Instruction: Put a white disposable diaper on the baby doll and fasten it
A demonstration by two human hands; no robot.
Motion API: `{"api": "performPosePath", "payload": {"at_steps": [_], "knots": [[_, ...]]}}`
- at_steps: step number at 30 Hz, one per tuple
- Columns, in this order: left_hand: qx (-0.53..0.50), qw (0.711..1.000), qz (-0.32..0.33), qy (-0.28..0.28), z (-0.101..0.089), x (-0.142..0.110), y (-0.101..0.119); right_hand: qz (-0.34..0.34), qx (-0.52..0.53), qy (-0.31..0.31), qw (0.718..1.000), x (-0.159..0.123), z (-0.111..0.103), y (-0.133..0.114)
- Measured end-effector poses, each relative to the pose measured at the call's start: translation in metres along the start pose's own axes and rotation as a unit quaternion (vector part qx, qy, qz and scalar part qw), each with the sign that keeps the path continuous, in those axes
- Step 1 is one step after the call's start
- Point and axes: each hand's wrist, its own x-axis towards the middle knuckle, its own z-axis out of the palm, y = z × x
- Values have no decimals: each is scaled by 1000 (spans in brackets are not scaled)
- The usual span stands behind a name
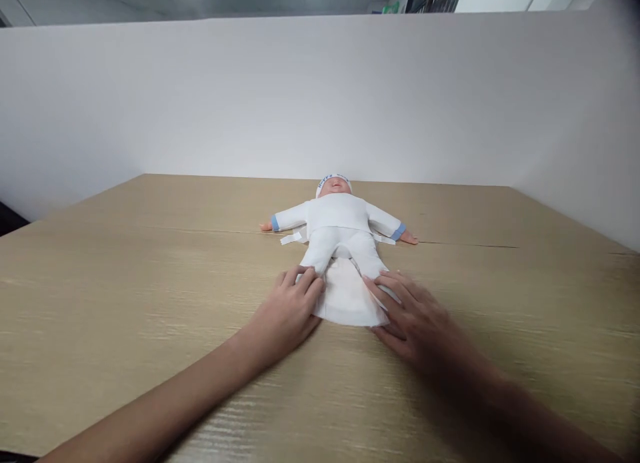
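Left hand (294,303) and blurred right hand (407,313) partly hide the white-suited baby doll (338,213); whether fingers clamp the white flared diaper (347,296), I cannot tell. Tan wooden desk (150,303) extends left and right.

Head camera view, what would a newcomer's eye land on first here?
Probably the doll in white with blue cuffs, lying face up, arms spread, mid-table. Next, the white diaper fanned out between its legs toward the camera. Then the two bare hands, left and right, at either side of that diaper.
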Motion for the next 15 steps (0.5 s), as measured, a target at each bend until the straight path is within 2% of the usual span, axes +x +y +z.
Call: {"api": "performPosePath", "payload": {"at_steps": [2, 4, 9, 13, 15], "knots": [[13, 1000, -7, 6, -1, 2, 0, 9, -43, 12, 999, 3, 6, -6], [-27, 999, -9, 19, -6, 4, -3, 10, -54, 27, 998, 8, 6, -5], [-209, 975, -40, 63, -27, 15, -19, 41, 54, 24, 997, 36, -13, 13], [-293, 946, -79, 114, -37, 52, -41, 73, 180, 90, 977, 77, -21, 38], [-381, 907, -126, 130, -36, 81, -57, 113, 229, 107, 961, 103, -16, 56]]}}
